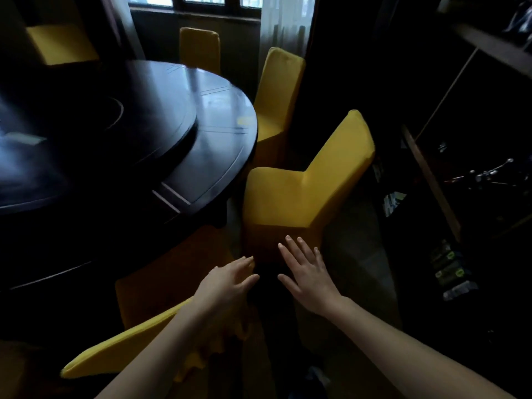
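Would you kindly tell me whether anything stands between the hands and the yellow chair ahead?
Nothing visible does: the right hand lies open before the skirt of the yellow chair, the left hand beside it.

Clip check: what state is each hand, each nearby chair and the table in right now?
left hand: open, fingertips at near chair's seat corner.
right hand: open, fingers spread, holding nothing.
near chair: yellow cover bunched along one edge.
middle chair: upright, cover smooth, beside table.
table: upright, top glossy.
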Motion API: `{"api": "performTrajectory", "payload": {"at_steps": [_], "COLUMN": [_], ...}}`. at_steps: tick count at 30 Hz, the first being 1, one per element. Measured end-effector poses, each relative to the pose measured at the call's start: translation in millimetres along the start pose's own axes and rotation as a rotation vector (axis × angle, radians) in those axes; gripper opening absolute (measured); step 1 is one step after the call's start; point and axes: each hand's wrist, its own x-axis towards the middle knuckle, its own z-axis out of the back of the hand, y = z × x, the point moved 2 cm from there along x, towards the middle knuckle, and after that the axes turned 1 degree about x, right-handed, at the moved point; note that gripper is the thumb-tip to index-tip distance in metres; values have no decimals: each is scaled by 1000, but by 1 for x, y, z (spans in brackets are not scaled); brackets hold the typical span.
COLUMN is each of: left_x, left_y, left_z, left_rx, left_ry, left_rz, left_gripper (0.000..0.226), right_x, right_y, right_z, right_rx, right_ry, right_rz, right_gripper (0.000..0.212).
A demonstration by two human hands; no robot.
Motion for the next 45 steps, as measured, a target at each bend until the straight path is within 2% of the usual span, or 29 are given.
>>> {"api": "performTrajectory", "payload": {"at_steps": [4, 8, 17, 26, 34, 45], "left_x": [44, 85, 150, 200, 289, 448], "left_y": [-82, -157, -271, -320, -356, -414], "left_z": [-12, -25, -55, -57, -54, -34], "left_rx": [104, 146, 225, 285, 279, 142], "left_ry": [-100, -176, -113, -47, -56, -136], "left_rz": [-176, -282, -349, -371, -407, -357], "left_gripper": [69, 71, 72, 74, 77, 77], "right_x": [0, -6, -33, -19, 30, 157], "right_y": [-67, -134, -258, -318, -372, -484], "right_z": [32, 61, 104, 128, 144, 220], "right_rx": [-16, -23, -13, 59, 79, -84], "right_ry": [-47, -96, -138, -186, -215, -94], "right_rz": [-57, -133, -253, -294, -328, -256], "right_gripper": [66, 66, 66, 66, 65, 67]}}
